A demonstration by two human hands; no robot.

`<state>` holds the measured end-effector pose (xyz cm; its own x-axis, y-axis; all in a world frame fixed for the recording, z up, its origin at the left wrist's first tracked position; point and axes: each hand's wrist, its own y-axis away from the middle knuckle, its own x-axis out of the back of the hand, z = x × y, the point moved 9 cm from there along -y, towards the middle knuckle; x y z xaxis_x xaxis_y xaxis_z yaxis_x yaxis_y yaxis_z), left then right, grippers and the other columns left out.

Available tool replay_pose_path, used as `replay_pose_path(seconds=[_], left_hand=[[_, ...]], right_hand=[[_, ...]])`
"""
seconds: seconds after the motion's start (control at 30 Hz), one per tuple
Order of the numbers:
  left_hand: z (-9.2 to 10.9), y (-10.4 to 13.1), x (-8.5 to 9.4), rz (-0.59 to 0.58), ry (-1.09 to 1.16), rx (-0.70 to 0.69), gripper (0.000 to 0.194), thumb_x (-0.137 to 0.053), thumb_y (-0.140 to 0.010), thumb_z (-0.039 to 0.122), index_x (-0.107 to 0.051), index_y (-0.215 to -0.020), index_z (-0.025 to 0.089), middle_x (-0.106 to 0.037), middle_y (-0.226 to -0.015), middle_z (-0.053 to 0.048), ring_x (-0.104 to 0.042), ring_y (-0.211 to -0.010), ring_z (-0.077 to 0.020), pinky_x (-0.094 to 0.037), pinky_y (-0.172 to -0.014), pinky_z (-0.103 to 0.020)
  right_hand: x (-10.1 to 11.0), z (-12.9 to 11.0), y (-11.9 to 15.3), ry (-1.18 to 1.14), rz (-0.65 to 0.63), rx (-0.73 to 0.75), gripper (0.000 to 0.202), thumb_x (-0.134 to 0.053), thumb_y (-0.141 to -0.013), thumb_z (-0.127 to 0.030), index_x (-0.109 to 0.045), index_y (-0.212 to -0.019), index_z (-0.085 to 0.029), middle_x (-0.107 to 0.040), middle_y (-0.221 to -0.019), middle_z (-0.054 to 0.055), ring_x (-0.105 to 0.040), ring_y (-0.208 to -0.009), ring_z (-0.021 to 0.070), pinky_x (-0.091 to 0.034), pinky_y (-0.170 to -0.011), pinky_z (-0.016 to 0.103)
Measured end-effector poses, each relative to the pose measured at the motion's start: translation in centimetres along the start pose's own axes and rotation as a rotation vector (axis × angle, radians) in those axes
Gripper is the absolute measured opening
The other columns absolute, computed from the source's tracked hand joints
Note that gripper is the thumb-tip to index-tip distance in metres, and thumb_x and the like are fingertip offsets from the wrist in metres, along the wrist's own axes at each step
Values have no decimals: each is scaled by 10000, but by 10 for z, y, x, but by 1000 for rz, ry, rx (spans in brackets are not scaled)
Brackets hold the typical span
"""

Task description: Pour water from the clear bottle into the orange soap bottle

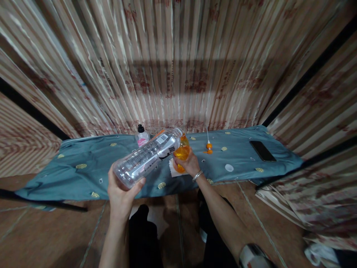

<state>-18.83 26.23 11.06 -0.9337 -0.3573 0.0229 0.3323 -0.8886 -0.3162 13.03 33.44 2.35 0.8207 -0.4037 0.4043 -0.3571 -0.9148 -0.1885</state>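
My left hand is wrapped round the base of a large clear plastic bottle. The bottle is tilted, its neck end up and to the right, over the top of an orange see-through bottle. Whether the two mouths touch, I cannot tell. My right hand grips the orange bottle, which stands upright on a white paper or napkin. To the right lies an orange pump top with a pale tube. Liquid inside the clear bottle is hard to make out.
A small clear bottle with a black cap and pink label stands behind on the left. On the right of the blue cloth-covered table lie a white round lid and a black phone. Striped curtains and black poles surround it.
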Motion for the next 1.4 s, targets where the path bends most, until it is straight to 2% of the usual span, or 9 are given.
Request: replay_pose_path(seconds=[0.1,0.2,0.3,0.43,0.57,0.73,1.2,1.4], left_hand=[[2,0,0,2,4,-3,953,-1004,-485,451,-602,-1307,187,-674,-1343,-141,-677,-1257,-349,-552,-1113,-494],[3,0,-2,-7,10,2,953,-1009,-481,428,-597,-1305,189,-676,-1345,-143,-677,-1263,-350,-543,-1130,-502],[2,1,-3,-26,26,8,955,-1012,-486,427,-597,-1315,195,-676,-1353,-139,-685,-1260,-345,-542,-1137,-504],[-2,1,-2,-15,29,9,979,-1017,-484,453,-596,-1330,197,-675,-1351,-132,-684,-1267,-347,-541,-1140,-498],[4,0,-3,-18,-14,-46,929,-1006,-517,482,-611,-1308,197,-685,-1335,-126,-690,-1252,-338,-568,-1102,-467],[10,1,-6,-41,-3,-80,897,-998,-548,489,-605,-1301,202,-694,-1333,-125,-706,-1228,-321,-592,-1065,-446],[2,0,-2,11,29,-12,940,-1004,-493,424,-610,-1314,187,-693,-1338,-137,-684,-1238,-321,-567,-1093,-461],[2,-1,-1,10,25,-1,978,-1005,-481,427,-612,-1337,162,-682,-1354,-156,-671,-1261,-348,-569,-1096,-473]], right_hand=[[1,-2,1,12,-4,-7,601,-867,-706,-442,-611,-1224,-276,-823,-1093,53,-809,-1034,319,-660,-945,485],[3,-5,1,21,5,7,733,-879,-698,-412,-581,-1350,-258,-822,-1158,78,-803,-1084,331,-654,-973,484],[3,-5,0,25,24,21,806,-888,-694,-410,-551,-1410,-257,-826,-1144,78,-808,-1068,338,-656,-959,479],[2,-1,-2,58,29,19,714,-888,-696,-438,-576,-1314,-261,-826,-1090,60,-814,-1022,328,-658,-925,466],[1,3,-3,95,14,-1,620,-898,-692,-449,-584,-1190,-254,-820,-1042,64,-813,-989,320,-654,-909,453],[0,2,-3,83,-2,4,618,-900,-705,-438,-569,-1194,-256,-815,-1061,72,-811,-1011,321,-645,-933,462],[0,0,-1,57,16,12,671,-891,-702,-433,-566,-1261,-254,-818,-1118,67,-809,-1022,312,-651,-919,443],[-1,1,-3,38,-8,29,606,-891,-702,-434,-583,-1197,-268,-814,-1060,39,-807,-991,300,-650,-930,449]])
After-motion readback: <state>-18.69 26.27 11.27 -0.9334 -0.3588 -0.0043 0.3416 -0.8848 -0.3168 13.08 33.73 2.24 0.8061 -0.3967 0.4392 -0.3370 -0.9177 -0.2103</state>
